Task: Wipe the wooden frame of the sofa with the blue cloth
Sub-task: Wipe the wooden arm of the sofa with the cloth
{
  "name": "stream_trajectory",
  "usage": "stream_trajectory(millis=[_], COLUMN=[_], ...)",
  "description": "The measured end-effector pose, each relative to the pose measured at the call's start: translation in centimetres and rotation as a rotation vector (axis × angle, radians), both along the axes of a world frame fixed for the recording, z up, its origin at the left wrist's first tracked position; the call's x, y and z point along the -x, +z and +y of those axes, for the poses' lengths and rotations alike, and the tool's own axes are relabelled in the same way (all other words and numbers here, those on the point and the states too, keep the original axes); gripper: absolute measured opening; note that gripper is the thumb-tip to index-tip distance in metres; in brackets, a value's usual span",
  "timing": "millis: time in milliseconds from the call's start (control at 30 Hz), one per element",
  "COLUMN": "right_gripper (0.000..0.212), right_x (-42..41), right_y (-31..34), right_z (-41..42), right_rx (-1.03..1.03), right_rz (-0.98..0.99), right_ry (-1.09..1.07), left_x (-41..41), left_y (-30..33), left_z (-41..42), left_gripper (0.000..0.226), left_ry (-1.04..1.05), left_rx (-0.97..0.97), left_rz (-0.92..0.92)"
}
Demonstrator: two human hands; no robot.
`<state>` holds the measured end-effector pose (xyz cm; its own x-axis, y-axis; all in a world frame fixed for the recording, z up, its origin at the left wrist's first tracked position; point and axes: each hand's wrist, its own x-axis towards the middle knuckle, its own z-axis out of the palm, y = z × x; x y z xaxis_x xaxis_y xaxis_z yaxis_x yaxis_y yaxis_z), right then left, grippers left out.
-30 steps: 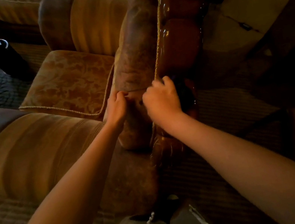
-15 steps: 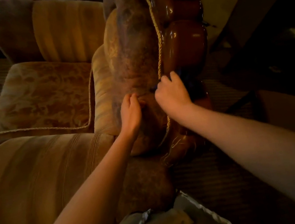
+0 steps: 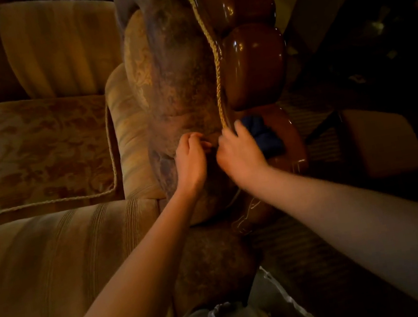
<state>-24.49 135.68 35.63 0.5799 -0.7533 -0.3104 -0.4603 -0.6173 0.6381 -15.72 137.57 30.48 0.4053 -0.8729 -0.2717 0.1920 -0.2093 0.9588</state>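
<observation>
A patterned seat cushion [image 3: 33, 153] lies at the far left, edged with braided cord. Beside it rises the padded armrest [image 3: 177, 80], where the left hand [image 3: 190, 161] rests with fingers curled, pinching the fabric (exactly what it pinches is hard to tell). Touching it, the right hand [image 3: 240, 152] grips the blue cloth [image 3: 263, 134], pressing it on the glossy wooden frame [image 3: 253, 66] just beside the gold cord [image 3: 216, 78].

You see the blue cloth [image 3: 264, 136] bunched against the glossy, reddish-brown wooden frame [image 3: 253, 66], which runs from near to far along the right side of the padded sofa arm [image 3: 181, 85].
</observation>
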Motion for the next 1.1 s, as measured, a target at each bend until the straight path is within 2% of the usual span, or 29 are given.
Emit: stream_trajectory(millis=[67, 200, 267, 433, 533, 600, 733, 867, 967, 1033, 1100], right_gripper=[0.035, 0.035, 0.035, 0.032, 0.032, 0.031, 0.031, 0.024, 0.024, 0.025, 0.029], right_x=[-0.9, -2.4, -1.8, 0.5, 1.6, 1.7, -0.2, 0.2, 3.4, 5.3, 6.8], right_y=[1.9, 2.9, 1.6, 0.6, -0.3, -0.4, 1.1, 4.7, 4.1, 1.8, 0.3], right_z=[-3.3, -5.7, -4.5, -0.5, 2.7, 2.9, -2.2, -7.2, -7.6, -5.8, -3.7], right_rx=[0.057, 0.129, 0.122, 0.032, -0.016, -0.018, 0.05, 0.164, 0.275, 0.27, 0.301], right_rz=[-0.08, -0.06, -0.02, -0.153, -0.028, -0.025, -0.178, -0.39, -0.634, -0.75, -0.965], right_ry=[0.015, 0.034, 0.0, -0.022, 0.011, -0.016, -0.028, 0.112, 0.201, 0.055, -0.247], left_x=[-0.6, -1.8, -2.0, -2.1, -1.5, -1.2, -1.5, -2.0, -1.6, -1.1, -0.6], left_y=[0.6, 1.3, 1.8, 2.6, 2.3, 2.1, 1.8, 1.8, 2.4, 3.0, 3.6], left_z=[-0.6, -1.7, -1.9, -1.8, -1.6, -1.6, -1.5, -1.4, -1.8, -2.3, -2.8], left_gripper=[0.024, 0.024, 0.025, 0.026, 0.027, 0.027, 0.029, 0.03, 0.029, 0.027, 0.026], left_ry=[0.001, 0.007, 0.008, -0.003, -0.036, -0.041, -0.039, -0.065, -0.084, -0.103, -0.126], left_rx=[0.003, 0.009, 0.007, 0.022, 0.03, 0.031, 0.015, 0.012, 0.002, 0.009, 0.023], left_rz=[-0.032, -0.067, -0.074, -0.056, -0.06, -0.069, -0.098, -0.144, -0.14, -0.121, -0.089])
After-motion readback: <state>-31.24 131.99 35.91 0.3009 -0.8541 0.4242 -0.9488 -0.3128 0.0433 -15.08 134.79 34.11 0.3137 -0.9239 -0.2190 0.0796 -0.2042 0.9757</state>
